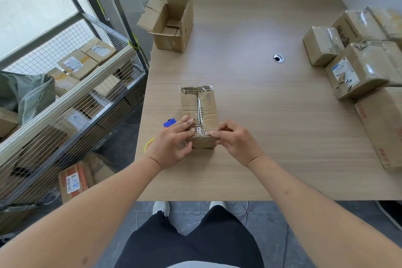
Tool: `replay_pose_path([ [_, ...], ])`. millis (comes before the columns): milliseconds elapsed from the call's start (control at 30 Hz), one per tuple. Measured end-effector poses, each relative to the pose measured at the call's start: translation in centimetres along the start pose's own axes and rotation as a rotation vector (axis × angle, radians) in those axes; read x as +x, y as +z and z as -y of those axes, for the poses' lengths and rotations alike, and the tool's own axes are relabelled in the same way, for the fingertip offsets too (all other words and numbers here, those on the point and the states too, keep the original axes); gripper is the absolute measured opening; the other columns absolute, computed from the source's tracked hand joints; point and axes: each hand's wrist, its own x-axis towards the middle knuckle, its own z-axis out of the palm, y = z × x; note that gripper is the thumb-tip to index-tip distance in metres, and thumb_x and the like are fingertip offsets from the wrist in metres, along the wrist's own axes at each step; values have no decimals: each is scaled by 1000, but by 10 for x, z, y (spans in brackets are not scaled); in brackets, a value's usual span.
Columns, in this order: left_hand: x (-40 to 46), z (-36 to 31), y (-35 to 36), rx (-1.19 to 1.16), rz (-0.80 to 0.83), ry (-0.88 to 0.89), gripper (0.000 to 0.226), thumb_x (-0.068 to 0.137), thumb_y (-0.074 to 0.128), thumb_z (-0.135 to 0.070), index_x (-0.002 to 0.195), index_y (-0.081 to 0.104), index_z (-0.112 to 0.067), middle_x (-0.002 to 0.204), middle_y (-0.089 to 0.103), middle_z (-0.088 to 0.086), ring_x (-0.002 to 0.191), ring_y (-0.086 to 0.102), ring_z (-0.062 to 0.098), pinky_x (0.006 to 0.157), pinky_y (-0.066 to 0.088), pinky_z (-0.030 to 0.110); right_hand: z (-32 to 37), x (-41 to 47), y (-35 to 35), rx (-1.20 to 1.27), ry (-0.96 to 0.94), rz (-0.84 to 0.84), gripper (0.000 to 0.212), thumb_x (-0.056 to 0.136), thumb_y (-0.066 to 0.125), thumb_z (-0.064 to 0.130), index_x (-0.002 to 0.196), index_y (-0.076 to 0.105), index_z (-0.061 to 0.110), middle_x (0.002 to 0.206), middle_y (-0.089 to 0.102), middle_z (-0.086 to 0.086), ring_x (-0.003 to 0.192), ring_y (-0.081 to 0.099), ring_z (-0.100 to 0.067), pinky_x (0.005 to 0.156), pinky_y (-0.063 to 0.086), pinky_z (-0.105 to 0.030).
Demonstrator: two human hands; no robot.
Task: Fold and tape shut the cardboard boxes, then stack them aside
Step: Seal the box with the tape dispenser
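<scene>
A small cardboard box (199,106) lies on the wooden table (261,115) in front of me, its top flaps closed and clear tape along the middle seam and far end. My left hand (171,141) rests on the box's near left corner, fingers fairly straight and pressing on the taped top. At the near right corner my right hand (236,140) pinches the tape edge between curled fingers and thumb. A blue tape dispenser (169,123) with a yellow roll (149,144) peeks out from behind my left hand.
An open, untaped box (174,22) stands at the table's far left corner. Several taped boxes (356,59) are stacked at the right edge. A wire cart (71,93) holding more boxes stands left of the table. A cable hole (278,58) sits mid-table.
</scene>
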Motion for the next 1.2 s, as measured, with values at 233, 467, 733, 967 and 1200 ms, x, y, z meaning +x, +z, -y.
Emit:
replay_pose_path([
  [233,1,6,-9,14,65,22,41,83,79,3,123,72,-3,144,58,12,140,48,30,115,41,39,7,9,6,69,153,-68,13,83,81,8,94,82,14,85,61,1,67,58,-12,66,55,-40],
  [467,0,-5,4,-3,-15,-51,36,83,77,5,119,75,-3,141,60,8,139,50,27,118,35,24,15,11,9,140,309,-92,16,78,85,7,91,83,16,82,58,-5,71,60,-22,71,52,-36],
  [733,1,-16,11,61,-65,-101,28,87,72,-1,115,76,-2,137,64,12,136,53,29,111,45,37,18,10,13,84,368,-121,13,80,82,7,85,82,19,81,55,1,70,57,-20,69,52,-40],
  [967,14,-37,12,104,4,-142,25,80,86,-10,104,81,-9,125,72,10,124,63,32,106,47,33,22,9,-11,-40,385,20,25,74,77,20,97,72,28,96,49,6,86,56,-14,79,54,-37],
  [1200,37,-82,2,21,142,-134,50,80,48,-9,123,74,-10,119,75,3,112,62,21,97,43,21,30,1,-39,-399,406,305,83,64,72,74,130,50,28,123,39,-2,113,47,-26,99,45,-42],
])
